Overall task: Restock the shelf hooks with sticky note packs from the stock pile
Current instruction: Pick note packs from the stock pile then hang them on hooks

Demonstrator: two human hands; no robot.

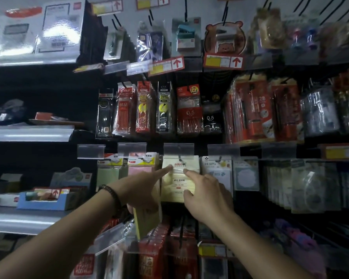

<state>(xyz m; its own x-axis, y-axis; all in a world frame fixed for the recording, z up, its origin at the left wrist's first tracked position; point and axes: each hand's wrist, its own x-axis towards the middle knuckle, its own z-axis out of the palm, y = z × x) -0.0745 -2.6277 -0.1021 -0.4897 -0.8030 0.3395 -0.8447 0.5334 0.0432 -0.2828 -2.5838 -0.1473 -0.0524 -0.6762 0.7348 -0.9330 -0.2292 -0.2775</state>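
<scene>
Left hand (143, 190), centre frame, beaded bracelet (111, 195) at the wrist: index finger straight, its tip touching the upper left of the hanging sticky note pack (179, 184). The remaining fingers are curled round a spare sticky note pack (147, 222), yellow, gripped edge-on and hanging below the palm. Right hand (206, 196), just right of centre: fairly open, index fingertip on the upper face of the hanging pack, thumb pressed to its lower right face, other fingers loosely bent and holding nothing. The hanging pack, pale yellow with a red-lettered header, sits on a hook (179, 158) under a clear label holder (178, 151) at mid-frame. To its left on the same row hang a pink pack (140, 168) and a green pack (108, 174). Lower left of frame, on a grey shelf (18, 220), stands an open blue display carton (38, 206). Its contents are too blurred to identify.
</scene>
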